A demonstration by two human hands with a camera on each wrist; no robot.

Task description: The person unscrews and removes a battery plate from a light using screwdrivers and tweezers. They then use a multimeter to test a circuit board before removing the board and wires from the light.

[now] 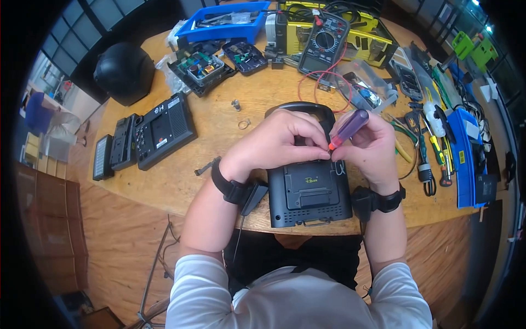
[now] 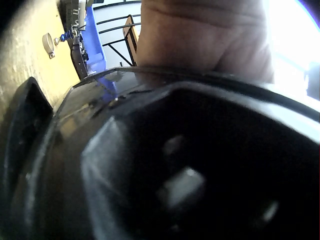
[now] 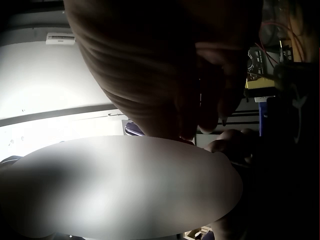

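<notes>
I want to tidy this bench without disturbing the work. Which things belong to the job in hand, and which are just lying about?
Seemingly in the job:
purple-handled screwdriver, in the right hand
black device beneath both hands

Apparently lying about:
multimeter
blue tray
metal ring

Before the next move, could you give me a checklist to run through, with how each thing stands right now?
1. Screwdriver held in the right hand: ok.
2. Left hand at the device, by the screwdriver's tip: ok.
3. Screwdriver seated in a screw: cannot tell, fingers hide the spot.
4. Device well back from the table's near edge: not ok, it sits right by it.
5. Multimeter out of the way: ok, beyond the device.
</notes>
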